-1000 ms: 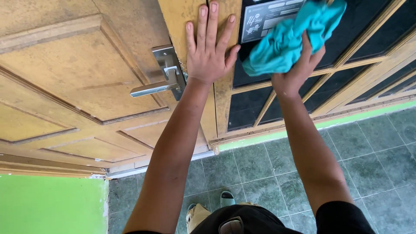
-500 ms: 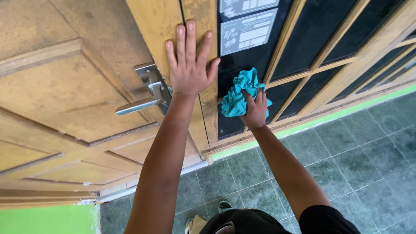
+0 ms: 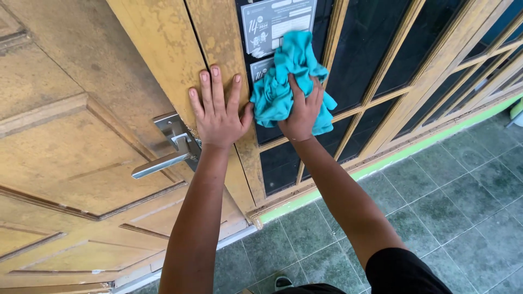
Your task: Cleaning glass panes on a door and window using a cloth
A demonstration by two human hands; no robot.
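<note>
My right hand (image 3: 300,111) has swung the cloth (image 3: 289,81) back up the glass (image 3: 370,49); half a second ago it was low in the pane, now it presses just under the grey sticker (image 3: 275,22), covering part of a second one. Fingers (image 3: 315,92) are clamped on the bunched teal fabric. My left hand (image 3: 218,111) has stayed flat on the frame (image 3: 218,38), fingers spread, above the lever handle (image 3: 163,158). I judge the wiping strokes are working this pane up and down.
</note>
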